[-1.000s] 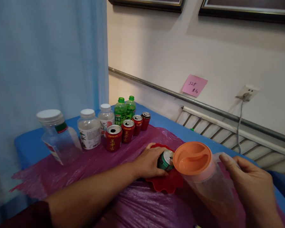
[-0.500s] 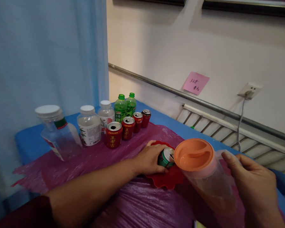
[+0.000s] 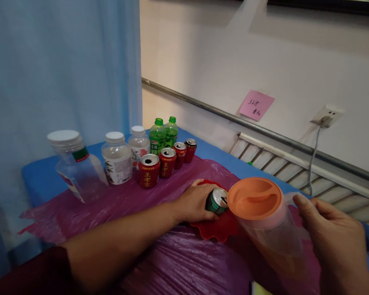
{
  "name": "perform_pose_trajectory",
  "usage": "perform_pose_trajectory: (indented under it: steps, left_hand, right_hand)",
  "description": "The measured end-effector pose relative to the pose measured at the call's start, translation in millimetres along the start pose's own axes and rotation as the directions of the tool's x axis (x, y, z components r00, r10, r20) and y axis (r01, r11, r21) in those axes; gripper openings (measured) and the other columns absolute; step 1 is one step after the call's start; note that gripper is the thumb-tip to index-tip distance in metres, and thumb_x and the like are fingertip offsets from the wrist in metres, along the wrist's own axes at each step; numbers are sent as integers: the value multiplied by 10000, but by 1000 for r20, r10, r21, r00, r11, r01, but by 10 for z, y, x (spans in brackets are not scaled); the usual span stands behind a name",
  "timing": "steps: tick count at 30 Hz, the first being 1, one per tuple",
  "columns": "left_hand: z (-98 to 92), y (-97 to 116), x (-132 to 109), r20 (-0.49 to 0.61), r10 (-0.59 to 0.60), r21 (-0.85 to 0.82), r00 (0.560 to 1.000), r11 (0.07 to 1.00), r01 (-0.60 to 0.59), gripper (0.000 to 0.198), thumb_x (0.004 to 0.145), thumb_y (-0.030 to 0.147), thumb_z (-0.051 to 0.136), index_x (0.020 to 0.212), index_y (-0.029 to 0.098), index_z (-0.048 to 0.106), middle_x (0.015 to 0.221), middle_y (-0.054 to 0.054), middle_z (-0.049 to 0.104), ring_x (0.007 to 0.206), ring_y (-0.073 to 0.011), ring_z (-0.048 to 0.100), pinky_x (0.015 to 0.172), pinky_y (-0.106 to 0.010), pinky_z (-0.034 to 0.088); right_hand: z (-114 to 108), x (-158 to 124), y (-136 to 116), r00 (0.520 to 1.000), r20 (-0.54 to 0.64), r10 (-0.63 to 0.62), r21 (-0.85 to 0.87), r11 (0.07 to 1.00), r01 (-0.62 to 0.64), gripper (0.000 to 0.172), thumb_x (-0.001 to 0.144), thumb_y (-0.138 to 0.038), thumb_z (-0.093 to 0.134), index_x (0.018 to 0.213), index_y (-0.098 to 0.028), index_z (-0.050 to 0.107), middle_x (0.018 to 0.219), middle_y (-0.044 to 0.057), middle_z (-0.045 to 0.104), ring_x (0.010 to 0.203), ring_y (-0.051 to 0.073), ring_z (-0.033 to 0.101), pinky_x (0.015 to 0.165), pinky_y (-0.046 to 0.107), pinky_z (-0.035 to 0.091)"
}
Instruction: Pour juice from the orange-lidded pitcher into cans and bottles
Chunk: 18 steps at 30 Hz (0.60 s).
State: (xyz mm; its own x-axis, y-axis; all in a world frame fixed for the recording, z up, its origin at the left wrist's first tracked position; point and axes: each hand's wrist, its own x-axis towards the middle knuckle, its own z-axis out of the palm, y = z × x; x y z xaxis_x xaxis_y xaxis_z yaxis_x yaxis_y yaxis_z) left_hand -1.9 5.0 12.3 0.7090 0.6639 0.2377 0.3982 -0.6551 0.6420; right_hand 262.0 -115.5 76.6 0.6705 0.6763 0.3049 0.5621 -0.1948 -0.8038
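Observation:
My left hand (image 3: 197, 203) is wrapped round a green drink can (image 3: 218, 200), its silver top opened. The can leans slightly to the right, over a red scallop-edged dish (image 3: 213, 233). By its handle, my right hand (image 3: 332, 229) grips a clear plastic pitcher (image 3: 270, 241) with an orange lid (image 3: 254, 198). The pitcher tilts toward the can, its lid edge close beside the can's top; I cannot tell whether they touch. Some brownish liquid shows low in the pitcher. The can's far side is hidden behind my fingers.
Several opened red cans (image 3: 149, 172) stand in a row beyond my left arm. Behind are two green bottles (image 3: 157, 135), two white-capped bottles (image 3: 117, 157) and a large clear jar (image 3: 80, 168). Purple plastic sheeting (image 3: 172, 262) covers the blue surface. A metal rail (image 3: 203, 104) runs along the wall.
The view has shifted slightly, moving everything a little in the picture. Both hands keep their hold, and the pitcher stays tilted beside the can.

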Motion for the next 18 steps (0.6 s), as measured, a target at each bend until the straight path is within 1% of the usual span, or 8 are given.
perform_pose_trajectory:
  steps: [3,5,11,15,18]
  left_hand:
    - [4,0,-1,-5,-1,3,1000,1000,1,604,618,331,895,1140,272,597,1159,-3,704,1137,-275,638,1159,-485,279]
    - [10,-5,-1,-1,0,3,1000,1000,0,614,614,339,900,1144,274,597,1161,-2,702,1139,-278,636,1157,-487,280]
    - [24,-23,-11,-8,16,6,1000,1000,-16,629,612,352,908,1150,282,589,1151,9,701,1130,-270,638,1149,-484,285]
    - [17,-21,-19,-8,21,8,1000,1000,-21,604,617,355,905,1129,277,596,1140,12,702,1129,-266,641,1149,-475,286]
    - [12,-19,-22,2,26,14,1000,1000,-26,607,627,366,895,1145,274,593,1160,8,701,1144,-268,636,1144,-465,294]
  right_hand:
    - [4,-16,-23,999,6,48,3,999,-48,466,753,-625,715,607,-214,550,525,-60,392,455,91,310,368,231,230]
    - [4,-24,-43,998,-1,56,-12,998,-56,470,756,-621,709,595,-213,539,521,-60,388,452,89,312,367,229,233]
    - [-14,-15,-36,1000,13,20,-61,998,-19,410,744,-593,705,650,-204,614,521,-55,401,450,95,316,364,235,236]
    - [-13,-9,6,1000,17,-8,-50,999,9,406,752,-591,711,704,-191,659,531,-53,411,473,103,344,377,229,260]
    - [-13,-13,23,1000,11,-4,-43,999,5,407,752,-589,725,719,-187,673,531,-53,410,479,105,346,384,229,264]
